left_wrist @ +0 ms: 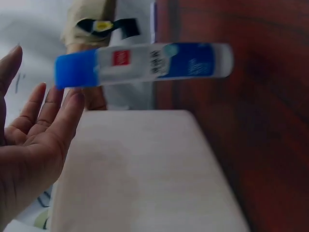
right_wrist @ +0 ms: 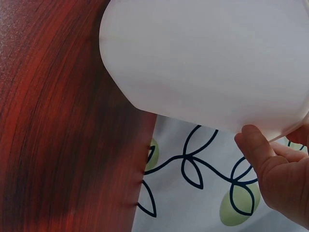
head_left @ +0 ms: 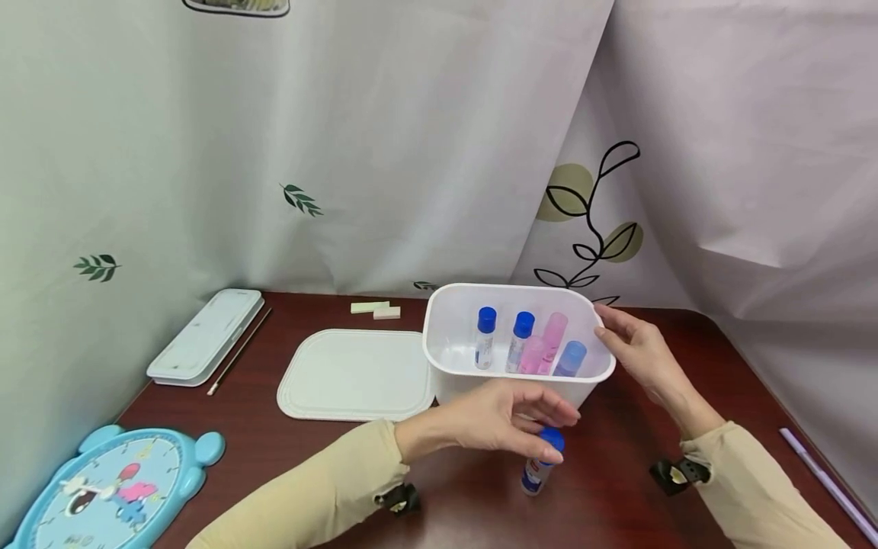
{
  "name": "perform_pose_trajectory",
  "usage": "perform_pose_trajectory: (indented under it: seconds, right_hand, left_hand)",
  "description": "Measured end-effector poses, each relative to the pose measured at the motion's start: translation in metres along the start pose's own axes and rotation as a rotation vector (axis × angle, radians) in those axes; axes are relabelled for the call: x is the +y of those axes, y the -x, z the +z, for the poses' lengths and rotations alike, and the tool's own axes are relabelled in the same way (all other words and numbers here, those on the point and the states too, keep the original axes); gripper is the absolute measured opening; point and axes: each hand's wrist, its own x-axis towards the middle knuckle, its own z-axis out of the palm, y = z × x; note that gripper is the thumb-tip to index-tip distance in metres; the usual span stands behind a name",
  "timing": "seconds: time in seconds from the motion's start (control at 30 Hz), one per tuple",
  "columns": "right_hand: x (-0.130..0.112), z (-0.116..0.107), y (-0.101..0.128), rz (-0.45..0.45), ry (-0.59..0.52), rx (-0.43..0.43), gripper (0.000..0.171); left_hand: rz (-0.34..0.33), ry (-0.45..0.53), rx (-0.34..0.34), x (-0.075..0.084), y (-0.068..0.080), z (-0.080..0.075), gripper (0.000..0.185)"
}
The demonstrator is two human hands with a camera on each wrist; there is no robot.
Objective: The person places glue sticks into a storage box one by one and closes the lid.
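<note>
A small glue stick with a blue cap and a white-and-blue label stands slightly tilted on the dark red wooden table, just in front of the white plastic tub. In the left wrist view the same stick shows free of the palm, with a gap between it and the fingertips. The left hand hovers right above the stick's cap, fingers stretched forward and loosely apart, holding nothing; from the head view I cannot tell whether a fingertip touches the cap.

The right hand grips the tub at its right rim, thumb and fingers pinching the edge; the right wrist view shows the thumb pressed against the rim from outside. The tub is tipped toward the camera. Inside it stand two more blue-capped glue sticks, a pink stick and another blue-capped one leaning at the right.

Left of the tub, touching or just beside it, lies the flat white rectangular lid. Behind that are two small pale eraser-like blocks. Further left lie a white oblong pencil case and a thin stick beside it. A light blue bear-shaped toy clock sits at the near left corner, and a lilac pen lies at the far right edge.
</note>
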Motion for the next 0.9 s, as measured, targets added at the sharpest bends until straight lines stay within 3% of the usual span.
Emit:
perform_pose_trajectory:
  seconds: [0.27,0.47,0.63,0.8,0.9]
  right_hand:
    - [-0.001,0.000,0.000,0.002,0.029,0.001,0.049]
    - [0.000,0.001,0.000,0.004,0.023,-0.001,0.048]
    - [0.000,0.001,0.000,0.007,0.003,-0.010,0.049]
    - [-0.001,-0.001,0.000,0.017,0.017,-0.010,0.050]
    - [0.000,-0.001,0.000,0.023,0.023,-0.014,0.050]
  left_hand:
    - [0.015,-0.064,0.004,-0.021,-0.001,0.009,0.035]
    - [0.023,-0.072,0.010,-0.019,0.001,0.007,0.032]
    - [0.074,-0.046,0.046,0.010,0.005,-0.011,0.033]
    - [0.193,-0.069,0.169,0.054,0.013,-0.043,0.035]
    - [0.212,-0.059,0.263,0.072,0.018,-0.063,0.034]
